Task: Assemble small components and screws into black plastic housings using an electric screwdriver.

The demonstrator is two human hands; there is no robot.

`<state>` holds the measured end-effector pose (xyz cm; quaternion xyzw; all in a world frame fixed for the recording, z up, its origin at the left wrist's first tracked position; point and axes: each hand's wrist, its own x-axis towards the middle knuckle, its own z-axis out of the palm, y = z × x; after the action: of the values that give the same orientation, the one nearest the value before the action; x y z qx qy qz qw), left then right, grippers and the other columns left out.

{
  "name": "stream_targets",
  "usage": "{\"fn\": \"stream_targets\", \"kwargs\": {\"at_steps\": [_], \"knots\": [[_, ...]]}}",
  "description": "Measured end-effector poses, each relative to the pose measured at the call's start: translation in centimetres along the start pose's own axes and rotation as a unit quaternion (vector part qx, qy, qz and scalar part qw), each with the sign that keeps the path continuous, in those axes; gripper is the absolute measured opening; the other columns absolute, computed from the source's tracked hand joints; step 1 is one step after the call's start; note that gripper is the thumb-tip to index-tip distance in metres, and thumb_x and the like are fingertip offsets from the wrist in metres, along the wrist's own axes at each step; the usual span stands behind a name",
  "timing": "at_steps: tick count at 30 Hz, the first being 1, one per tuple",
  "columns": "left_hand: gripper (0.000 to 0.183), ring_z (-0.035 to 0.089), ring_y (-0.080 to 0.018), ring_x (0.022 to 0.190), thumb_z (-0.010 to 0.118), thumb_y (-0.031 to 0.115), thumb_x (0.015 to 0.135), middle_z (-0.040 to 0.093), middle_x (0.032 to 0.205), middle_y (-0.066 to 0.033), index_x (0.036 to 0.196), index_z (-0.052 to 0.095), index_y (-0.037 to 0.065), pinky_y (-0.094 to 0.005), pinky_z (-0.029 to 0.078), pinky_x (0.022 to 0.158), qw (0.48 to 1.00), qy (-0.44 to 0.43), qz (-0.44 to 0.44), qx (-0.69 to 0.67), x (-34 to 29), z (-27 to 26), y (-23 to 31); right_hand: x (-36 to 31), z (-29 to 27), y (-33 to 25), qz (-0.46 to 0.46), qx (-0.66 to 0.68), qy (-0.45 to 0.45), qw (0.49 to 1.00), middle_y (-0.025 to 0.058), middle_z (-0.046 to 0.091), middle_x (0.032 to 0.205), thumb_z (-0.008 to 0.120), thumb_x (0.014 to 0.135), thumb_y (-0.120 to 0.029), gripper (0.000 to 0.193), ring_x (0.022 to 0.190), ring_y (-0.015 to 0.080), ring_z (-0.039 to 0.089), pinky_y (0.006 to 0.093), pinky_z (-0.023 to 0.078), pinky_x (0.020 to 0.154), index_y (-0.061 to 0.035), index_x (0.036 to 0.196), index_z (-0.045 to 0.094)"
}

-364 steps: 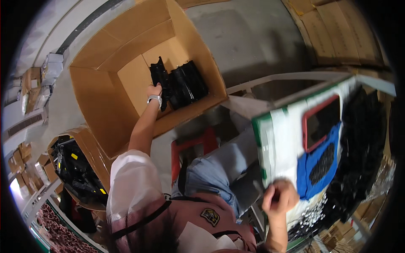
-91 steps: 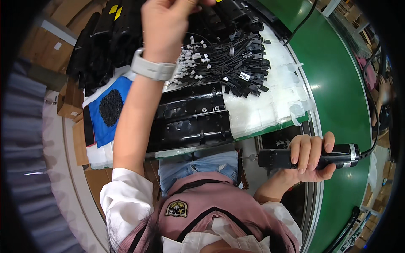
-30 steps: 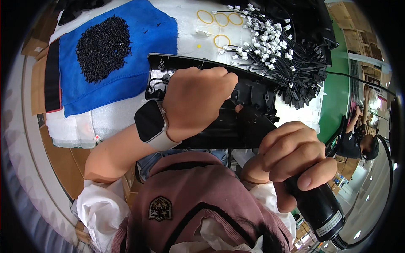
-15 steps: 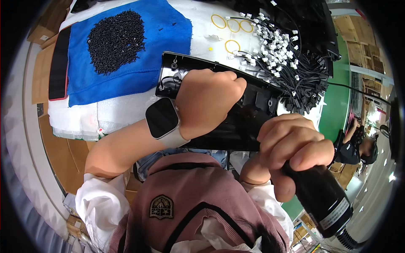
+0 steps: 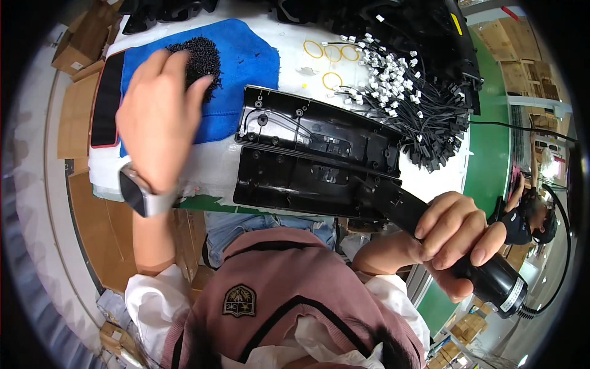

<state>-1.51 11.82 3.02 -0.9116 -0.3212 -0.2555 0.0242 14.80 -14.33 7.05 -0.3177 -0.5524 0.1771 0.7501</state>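
My left hand (image 5: 157, 120) is over the near-left part of a pile of small black screws (image 5: 204, 58), fingers and thumb apart; whether its fingertips touch any screw I cannot tell. Under the pile lies a blue cloth (image 5: 257, 55). My right hand (image 5: 461, 237) is wrapped round a black corded electric screwdriver (image 5: 498, 283), whose front end points left over two long black plastic housings. The far housing (image 5: 375, 147) has a thin black wire along its inside. Against its near side lies the other housing (image 5: 276, 184), partly covered by the screwdriver's front end.
To the right of the housings is a heap of black cables with white connectors (image 5: 393, 83). Yellow rings (image 5: 332, 80) lie beside it. A dark phone-like slab (image 5: 108, 104) sits at the cloth's left edge. Black parts (image 5: 166, 12) line the back. Another person (image 5: 522, 224) is far right.
My left hand has moved from the far housing leftward to the screw pile, its fingers spreading. My right hand has drawn the screwdriver slightly right, and both housings now show more fully.
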Motion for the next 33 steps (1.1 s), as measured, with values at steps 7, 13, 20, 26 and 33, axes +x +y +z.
{"fn": "stream_targets", "kwargs": {"at_steps": [7, 13, 20, 26, 33], "knots": [[0.015, 0.059, -0.0298, 0.068, 0.067, 0.014, 0.079, 0.059, 0.082, -0.011, 0.09, 0.064, 0.004, -0.0362, 0.045, 0.059, 0.996, -0.079, -0.034, 0.0, -1.1, 0.8, -2.8, -0.1, 0.5, 0.3, 0.003, -0.013, -0.034, 0.999, 0.0053, 0.059, 0.062, 0.078, 0.076, -0.026, 0.04, 0.045, 0.0196, 0.057, 0.0326, 0.048, 0.044, -0.006, 0.095, 0.05], [0.008, 0.059, -0.0326, 0.069, 0.062, 0.013, 0.083, 0.06, 0.08, -0.0098, 0.082, 0.066, 0.006, -0.0376, 0.047, 0.059, 0.997, -0.008, -0.039, -0.063, -1.0, 0.6, -2.8, -0.2, 0.6, 0.4, 0.003, -0.016, -0.042, 0.999, 0.0054, 0.057, 0.061, 0.078, 0.076, -0.025, 0.041, 0.044, 0.0201, 0.055, 0.0329, 0.047, 0.043, -0.0051, 0.097, 0.05], [0.005, 0.06, -0.0117, 0.063, 0.065, 0.002, 0.08, 0.063, 0.079, -0.0072, 0.084, 0.067, 0.0, -0.0225, 0.046, 0.054, 0.883, -0.087, -0.038, -0.46, -1.9, -0.2, 0.6, 0.4, 1.0, 1.2, -0.031, 0.031, 0.002, 0.999, 0.0039, 0.058, 0.063, 0.077, 0.078, -0.029, 0.042, 0.045, 0.0177, 0.055, 0.0314, 0.046, 0.043, -0.0069, 0.099, 0.048], [0.006, 0.06, -0.0092, 0.066, 0.064, 0.0, 0.084, 0.063, 0.082, -0.0061, 0.085, 0.065, -0.005, -0.0196, 0.049, 0.058, 0.558, -0.269, -0.143, -0.772, -4.1, -0.5, 5.4, 2.5, 2.6, 0.7, -0.086, 0.148, 0.117, 0.978, -0.0034, 0.055, 0.055, 0.072, 0.077, -0.024, 0.032, 0.042, 0.0067, 0.052, 0.0261, 0.043, 0.049, -0.0061, 0.093, 0.052], [0.009, 0.062, -0.0113, 0.071, 0.067, -0.006, 0.078, 0.062, 0.084, -0.0071, 0.087, 0.065, -0.006, -0.0211, 0.051, 0.062, 0.524, -0.329, -0.149, -0.771, -4.1, -1.0, 6.3, 3.0, 3.1, 0.9, -0.109, 0.16, 0.123, 0.973, -0.003, 0.055, 0.056, 0.071, 0.077, -0.024, 0.032, 0.041, 0.0074, 0.051, 0.0262, 0.042, 0.049, -0.0054, 0.093, 0.051]]}}
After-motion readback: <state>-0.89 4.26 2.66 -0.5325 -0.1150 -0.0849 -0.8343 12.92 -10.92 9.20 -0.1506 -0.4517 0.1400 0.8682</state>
